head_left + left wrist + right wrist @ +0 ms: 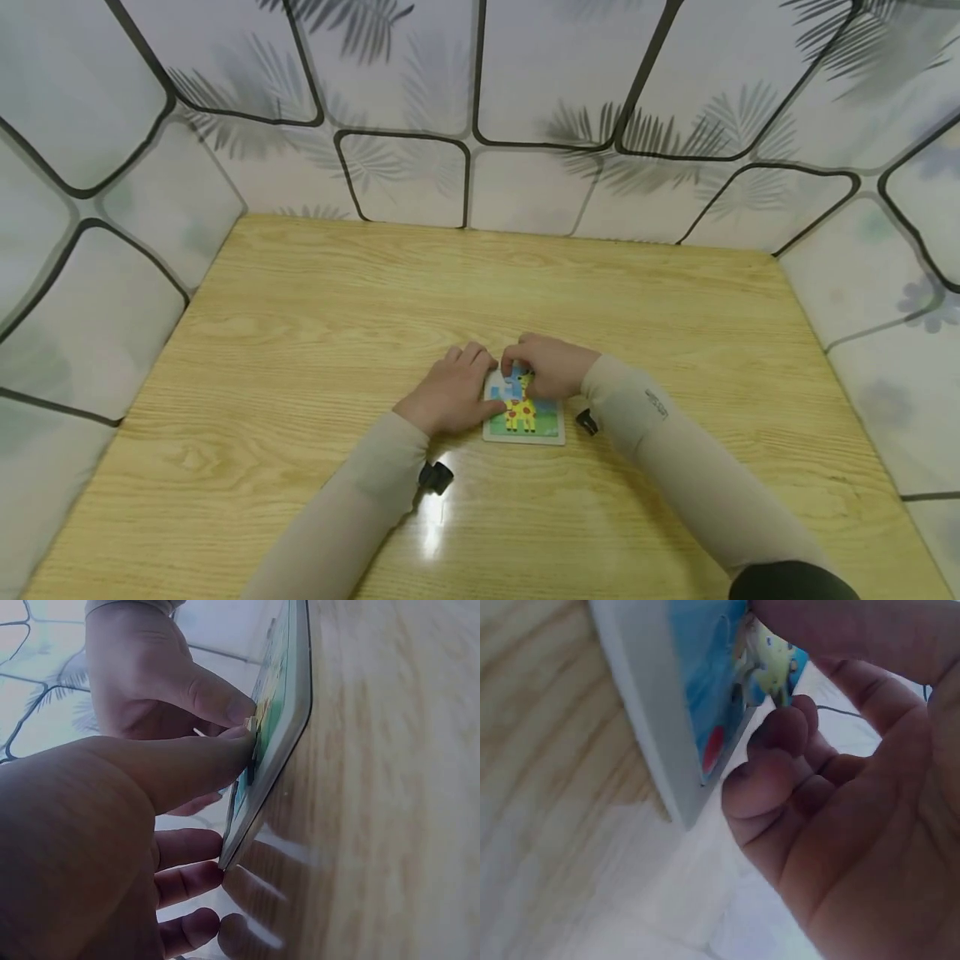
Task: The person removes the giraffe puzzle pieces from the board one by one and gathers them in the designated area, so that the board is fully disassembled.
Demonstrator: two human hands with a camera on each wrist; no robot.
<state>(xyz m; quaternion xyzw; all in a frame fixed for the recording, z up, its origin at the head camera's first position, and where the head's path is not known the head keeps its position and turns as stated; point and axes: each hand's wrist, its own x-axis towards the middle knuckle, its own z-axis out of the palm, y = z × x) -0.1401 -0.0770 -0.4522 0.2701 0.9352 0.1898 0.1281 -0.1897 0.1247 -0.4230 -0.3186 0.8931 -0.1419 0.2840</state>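
White-rimmed flat giraffe puzzle (546, 427)

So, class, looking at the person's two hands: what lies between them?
Between the left hand and the right hand lies part of the giraffe puzzle; the head view shows it.

Head view: I read soft, even light, with one white glare streak on the tabletop (315, 333). Left wrist view: pale backlight leaves the left grip (97, 832) shaded and the surface blurred. Right wrist view: hazy, softly focused.
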